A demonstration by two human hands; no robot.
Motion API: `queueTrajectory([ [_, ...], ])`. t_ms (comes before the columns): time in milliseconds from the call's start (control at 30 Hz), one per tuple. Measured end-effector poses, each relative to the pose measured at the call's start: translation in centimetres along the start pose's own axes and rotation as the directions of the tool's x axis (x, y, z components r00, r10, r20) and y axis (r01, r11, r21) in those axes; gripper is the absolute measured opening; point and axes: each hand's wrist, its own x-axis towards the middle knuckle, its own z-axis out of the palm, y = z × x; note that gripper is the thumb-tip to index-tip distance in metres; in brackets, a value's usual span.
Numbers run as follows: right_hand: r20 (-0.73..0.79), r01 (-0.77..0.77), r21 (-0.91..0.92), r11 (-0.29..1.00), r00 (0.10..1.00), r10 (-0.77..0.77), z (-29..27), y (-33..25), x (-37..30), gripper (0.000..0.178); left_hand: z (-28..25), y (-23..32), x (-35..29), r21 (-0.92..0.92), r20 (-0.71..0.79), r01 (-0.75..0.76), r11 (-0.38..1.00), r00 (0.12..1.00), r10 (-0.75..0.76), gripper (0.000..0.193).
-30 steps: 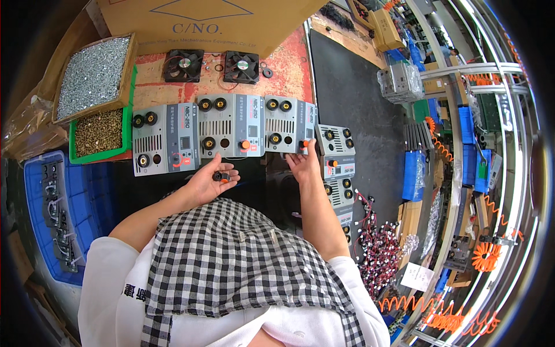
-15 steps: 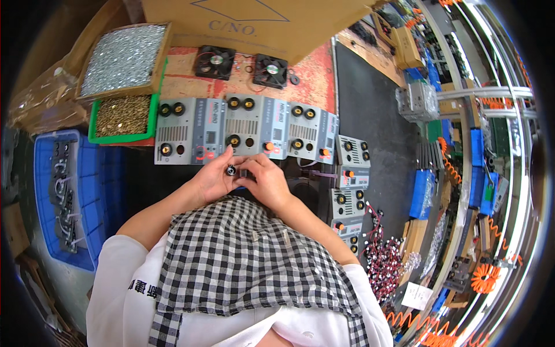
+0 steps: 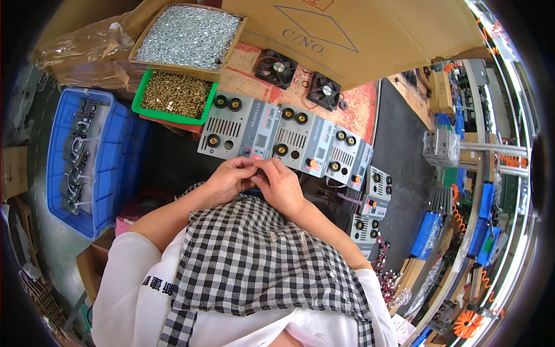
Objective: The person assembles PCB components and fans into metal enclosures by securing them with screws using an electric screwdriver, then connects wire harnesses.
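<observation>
Item: row of grey front panels [image 3: 283, 137], lying face up side by side along the bench edge, each carrying black knobs and an orange dial. The person is working over the near edge of the leftmost panel.

Left hand [image 3: 230, 179]: curling inward, fingertips pinching toward the right hand; whatever small part is sitting between the fingers is hidden, possibly a knob.

Right hand [image 3: 283, 185]: fingers closing against the left hand's fingertips, touching them just in front of the panel edge. What it is gripping cannot be told.

Handling note: the two hands are meeting over a tiny piece, so the judgement is that the left should be holding steady while the right is doing the turning or seating, close above the panel.

Nearby: green tray [image 3: 173, 95] of brass-coloured fasteners, cardboard box [image 3: 188, 36] of silver screws, two black fans [image 3: 300, 78] on the red mat, blue crate [image 3: 87, 150] to the left, further small panels [image 3: 373, 196] to the right.
</observation>
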Motion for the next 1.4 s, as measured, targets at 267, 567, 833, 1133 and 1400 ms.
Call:
queueTrajectory([
  [267,0.081,-0.331,0.305,0.893,0.943,0.322,1.8,0.9,1.4,0.018,-2.1,1.0,-1.7,-0.087,-0.028,0.097,0.992,0.995,-0.100,0.016],
  [567,-0.114,-0.369,0.288,0.884,0.903,0.414,3.9,2.4,3.3,0.021,-5.1,0.4,0.4,-0.174,-0.109,-0.046,0.984,0.994,0.027,0.028],
  [833,-0.015,-0.284,-0.057,0.957,0.959,0.284,3.5,1.4,4.0,0.021,-5.1,1.0,0.6,-0.122,-0.062,-0.023,0.992,0.998,0.016,0.032],
  [1133,0.072,-0.121,-0.345,0.931,0.985,0.155,3.2,0.6,5.1,0.021,-5.6,0.9,1.1,-0.143,-0.060,-0.020,0.990,0.998,0.011,0.025],
  [1400,0.104,-0.140,-0.324,0.936,0.978,0.182,3.4,0.9,5.6,0.021,-5.8,1.0,1.4,-0.167,-0.061,0.024,0.986,0.998,-0.034,0.022],
])
